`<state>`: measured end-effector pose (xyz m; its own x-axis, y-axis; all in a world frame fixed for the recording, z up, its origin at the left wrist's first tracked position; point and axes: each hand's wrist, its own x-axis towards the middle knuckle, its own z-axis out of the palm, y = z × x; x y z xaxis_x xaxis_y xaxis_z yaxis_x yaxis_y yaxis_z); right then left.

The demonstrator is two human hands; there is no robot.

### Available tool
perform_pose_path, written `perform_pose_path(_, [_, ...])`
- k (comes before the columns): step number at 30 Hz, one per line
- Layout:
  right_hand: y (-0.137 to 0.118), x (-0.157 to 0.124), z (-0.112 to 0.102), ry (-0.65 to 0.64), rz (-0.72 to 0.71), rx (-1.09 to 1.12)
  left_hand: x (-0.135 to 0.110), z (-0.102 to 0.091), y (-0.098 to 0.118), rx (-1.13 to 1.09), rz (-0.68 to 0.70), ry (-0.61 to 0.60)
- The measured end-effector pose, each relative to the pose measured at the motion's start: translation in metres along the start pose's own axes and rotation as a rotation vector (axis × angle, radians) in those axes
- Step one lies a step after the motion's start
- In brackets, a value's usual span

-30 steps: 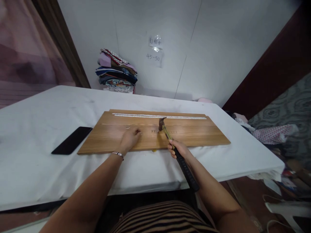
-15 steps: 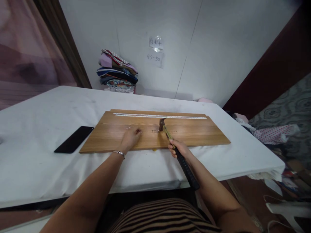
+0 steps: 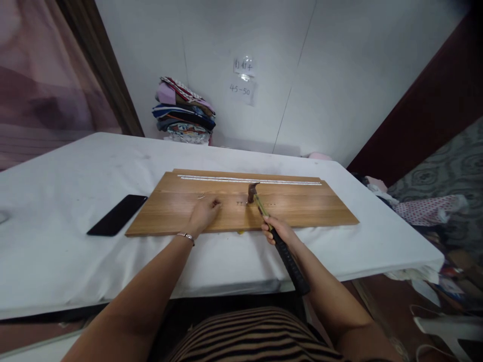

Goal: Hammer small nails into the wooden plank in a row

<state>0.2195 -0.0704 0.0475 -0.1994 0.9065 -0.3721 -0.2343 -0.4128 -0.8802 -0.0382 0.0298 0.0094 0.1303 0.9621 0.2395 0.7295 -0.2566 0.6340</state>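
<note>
My right hand [image 3: 278,230] is wrapped round the handle of a claw hammer [image 3: 285,254], with its black grip slanting toward me. The rusty hammer head is low over the middle of a wooden board [image 3: 169,213], right by a small nail [image 3: 247,203]; I cannot tell whether they touch. Several tiny nails stand in a row across the board's middle. My left hand [image 3: 204,213] rests on the board left of that row, fingers curled and tips together; what they hold, if anything, is too small to see. Loose nails [image 3: 200,197] lie just beyond it.
Two white strips with markings [image 3: 249,180] run along the board's far edge. A black phone-like slab [image 3: 117,215] lies left of the board on the white-covered table [image 3: 68,186]. Folded cloths [image 3: 184,110] are stacked against the wall, which bears paper signs [image 3: 241,91].
The view has shifted very slightly. Both hands and the hammer stay almost where they were, the hammer head still down by the nail.
</note>
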Motion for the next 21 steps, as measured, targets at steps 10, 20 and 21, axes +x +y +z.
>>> perform_pose_path(10, [-0.0001,-0.0009,0.0002,-0.015,-0.013,-0.008,-0.0001,0.0005,-0.0008,-0.023,0.008,-0.007])
perform_pose_path(20, [-0.0018,-0.0028,0.0031,-0.007,-0.033,-0.012,0.0007,0.0013,-0.0019,-0.020,0.014,-0.005])
perform_pose_path(21, [-0.0020,-0.0031,0.0036,-0.009,-0.031,-0.018,0.0009,0.0015,-0.0023,-0.020,0.011,-0.005])
